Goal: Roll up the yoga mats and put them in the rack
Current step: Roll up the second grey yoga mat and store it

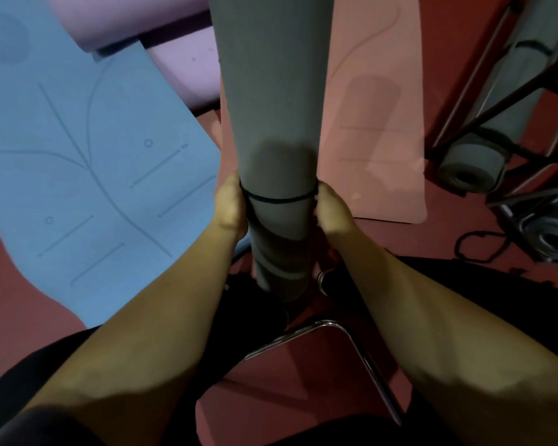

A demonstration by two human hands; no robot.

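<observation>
Underfoot, the dark red floor (484, 37) carries everything, and most of it is covered by mats lying flat, presumably waiting their turn to be rolled. Largest is the blue yoga mat (87, 149) on the left, a smooth matte sheet printed with fine curved and straight alignment lines and small circles. Beyond it lie lilac mats (187, 69), soft-looking and pale, and to the right a pink yoga mat (377, 107) with rounded corners and a faint curved line.

Between them stands the task's thing in hand: a grey rolled yoga mat (268, 85), a finely ribbed foam cylinder held roughly upright between the person's knees, its lower end down near the dark shoes and the chrome chair frame (351, 336). Standing it on end likely steadies the roll so that both hands are free for tying.

At the right edge is the rack (512, 101), a dark metal frame with thin bright rails, already holding grey rolled mats (471, 172) whose spiral ends face out; this roll is well apart from it, so stowing is still to come.

Each grip is closed on the roll: the left hand (229, 204) presses against its left side, the right hand (331, 207) against its right, fingers curled, and both seem to pinch a thin black elastic band (277, 198) stretched round the cylinder. My judgement is that the band is being seated to keep the foam from unrolling. Another black loop (474, 249) lies on the floor near the rack.
</observation>
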